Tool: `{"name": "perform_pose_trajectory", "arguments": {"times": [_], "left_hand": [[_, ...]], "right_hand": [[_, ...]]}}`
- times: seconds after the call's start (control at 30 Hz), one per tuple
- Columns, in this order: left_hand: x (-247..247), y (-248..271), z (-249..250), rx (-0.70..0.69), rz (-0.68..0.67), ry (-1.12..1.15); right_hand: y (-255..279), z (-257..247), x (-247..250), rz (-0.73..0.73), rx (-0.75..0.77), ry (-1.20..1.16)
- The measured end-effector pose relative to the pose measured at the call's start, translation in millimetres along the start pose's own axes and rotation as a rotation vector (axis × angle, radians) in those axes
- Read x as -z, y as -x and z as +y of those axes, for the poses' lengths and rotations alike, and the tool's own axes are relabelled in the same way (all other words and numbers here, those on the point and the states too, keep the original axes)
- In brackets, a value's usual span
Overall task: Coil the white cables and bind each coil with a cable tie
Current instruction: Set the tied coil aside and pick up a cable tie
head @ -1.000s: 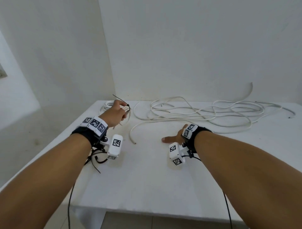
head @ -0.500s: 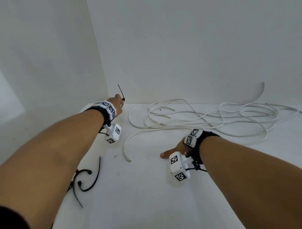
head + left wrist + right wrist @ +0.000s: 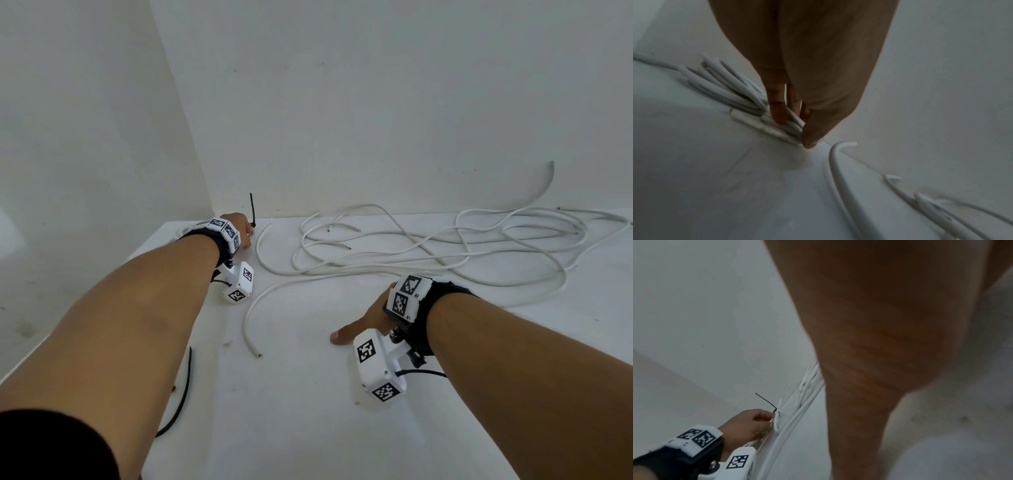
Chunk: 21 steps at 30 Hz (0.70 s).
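At the table's back left corner my left hand (image 3: 241,228) holds a coil of white cable (image 3: 731,87) down on the surface, finger and thumb pinching the bundle (image 3: 795,129). A black cable tie (image 3: 252,209) is bound round the coil beside the fingers, its tail sticking up; the right wrist view shows the tie (image 3: 766,403) too. My right hand (image 3: 370,318) rests palm down on the table, thumb stretched out, holding nothing. Loose white cables (image 3: 445,246) lie tangled across the back of the table.
One loose cable end (image 3: 255,353) lies between my arms. Spare black cable ties (image 3: 185,383) lie near the left edge, partly under my left forearm. Walls close the table at the back and the left. The white tabletop (image 3: 291,411) is bare in front.
My left hand has carried the tied coil away from me into the back left corner and down onto the table. The right hand has stayed flat in place.
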<state>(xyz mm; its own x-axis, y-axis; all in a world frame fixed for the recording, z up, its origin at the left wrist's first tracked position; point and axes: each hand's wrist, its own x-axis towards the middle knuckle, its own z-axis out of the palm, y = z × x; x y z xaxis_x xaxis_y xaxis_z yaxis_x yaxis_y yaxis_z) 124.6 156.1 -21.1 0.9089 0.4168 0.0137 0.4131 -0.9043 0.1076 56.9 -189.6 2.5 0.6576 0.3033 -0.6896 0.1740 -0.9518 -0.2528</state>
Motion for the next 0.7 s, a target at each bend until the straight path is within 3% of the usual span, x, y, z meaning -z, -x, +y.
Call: {"name": "perform_pose_trajectory", "arguments": {"times": [0.13,0.23,0.43,0.7], "left_hand": [[5,3,-5,-0.034,0.074,-0.006],[7,7,-5,-0.148,0.173,-0.006],[11,21,9,-0.318,-0.125,-0.179],[14,38,23,-0.388,-0.053,-0.419]], "right_hand": [[2,-1,-1,-0.021,-0.008,-0.038],[6,-2,-2,-0.011,0.005,-0.044],[14,-1,-1,0.014,0.003,0.006],[9,0,0,0.013,0.014,-0.016]]}}
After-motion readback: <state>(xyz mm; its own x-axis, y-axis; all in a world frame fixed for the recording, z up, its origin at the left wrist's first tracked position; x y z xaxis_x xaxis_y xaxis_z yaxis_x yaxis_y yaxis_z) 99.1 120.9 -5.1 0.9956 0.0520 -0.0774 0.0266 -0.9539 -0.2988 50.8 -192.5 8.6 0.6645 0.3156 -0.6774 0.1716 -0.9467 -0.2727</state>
